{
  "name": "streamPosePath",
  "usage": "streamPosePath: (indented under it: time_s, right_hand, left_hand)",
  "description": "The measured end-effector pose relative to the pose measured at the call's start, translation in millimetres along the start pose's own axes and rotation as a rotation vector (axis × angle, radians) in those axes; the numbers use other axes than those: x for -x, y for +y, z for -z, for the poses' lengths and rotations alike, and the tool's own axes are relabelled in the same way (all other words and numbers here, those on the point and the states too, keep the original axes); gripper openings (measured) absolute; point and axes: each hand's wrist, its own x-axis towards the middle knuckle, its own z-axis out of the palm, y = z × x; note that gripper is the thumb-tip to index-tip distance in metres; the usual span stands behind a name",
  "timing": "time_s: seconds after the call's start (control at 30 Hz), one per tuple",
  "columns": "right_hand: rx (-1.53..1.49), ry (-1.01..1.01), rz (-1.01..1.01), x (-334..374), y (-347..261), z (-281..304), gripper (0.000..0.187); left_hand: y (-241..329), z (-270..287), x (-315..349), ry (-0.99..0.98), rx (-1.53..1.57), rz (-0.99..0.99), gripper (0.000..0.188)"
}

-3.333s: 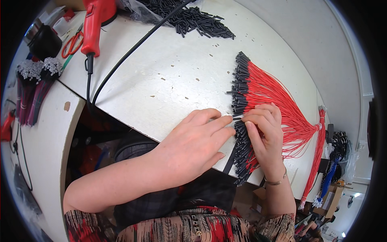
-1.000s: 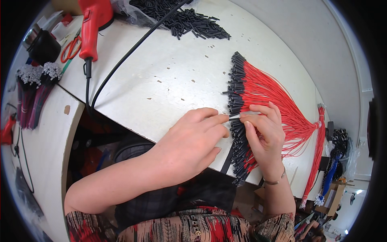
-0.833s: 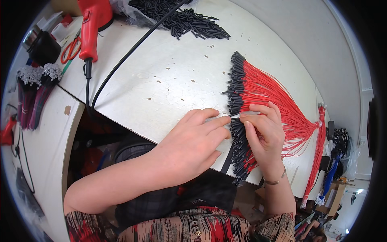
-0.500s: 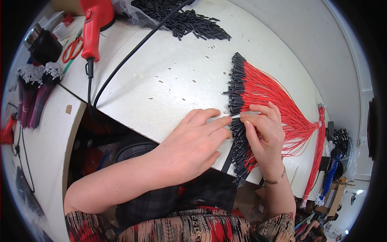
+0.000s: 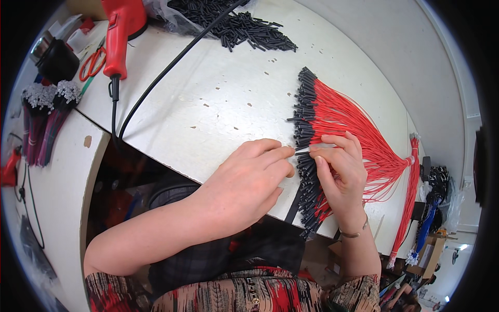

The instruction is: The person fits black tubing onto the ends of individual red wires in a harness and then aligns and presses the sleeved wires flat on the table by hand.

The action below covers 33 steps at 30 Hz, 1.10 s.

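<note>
A fanned bundle of thin red wires (image 5: 353,125) lies on the right of the white table, with short black sleeves (image 5: 306,112) over its left-hand ends. My right hand (image 5: 340,169) pinches one red wire between thumb and forefinger just behind its black end, in a gap in the row. My left hand (image 5: 249,182) is closed just left of that end, its forefinger pointing at it; the thumb side is hidden, and I cannot make out what the fingertips hold. A pile of loose black tube pieces (image 5: 249,31) spills from a clear bag at the back.
A red heat gun (image 5: 117,49) with a black cable (image 5: 171,65) lies at the back left. Nearby are orange-handled scissors (image 5: 93,63), a dark flask (image 5: 56,60) and bundles of wires with white ends (image 5: 49,112). A tied red wire bundle (image 5: 403,223) hangs over the right edge.
My left hand has drawn back slightly to the left, away from the wire's black end. My right hand has stayed in place.
</note>
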Motion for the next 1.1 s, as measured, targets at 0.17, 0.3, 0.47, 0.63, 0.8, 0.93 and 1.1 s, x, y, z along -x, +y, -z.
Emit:
streamPosePath:
  time_s: [0.17, 0.3, 0.47, 0.63, 0.8, 0.93, 1.1]
  right_hand:
    - [0.007, -0.002, 0.004, 0, -3, 1, 0.010]
    - [0.013, -0.020, -0.011, 0, -3, 2, 0.010]
    - [0.007, -0.038, -0.038, -4, -2, 5, 0.012]
    - [-0.040, -0.062, -0.071, -9, -5, 9, 0.015]
    - [-0.012, -0.073, -0.053, -17, -7, 16, 0.016]
    - [0.019, -0.067, -0.059, -22, -7, 18, 0.015]
    - [0.077, -0.078, -0.043, -34, -7, 13, 0.014]
  left_hand:
    - [1, 2, 1, 0.000, 0.004, 0.004, 0.030]
    - [1, 3, 3, 0.010, 0.035, 0.023, 0.030]
    - [1, 8, 6, 0.017, 0.056, 0.022, 0.027]
    - [0, 14, 10, 0.020, 0.104, 0.013, 0.024]
    - [-1, 18, 15, 0.027, 0.138, 0.008, 0.022]
    - [-2, 23, 19, 0.026, 0.156, 0.000, 0.021]
    - [-4, 28, 22, 0.026, 0.173, -0.001, 0.021]
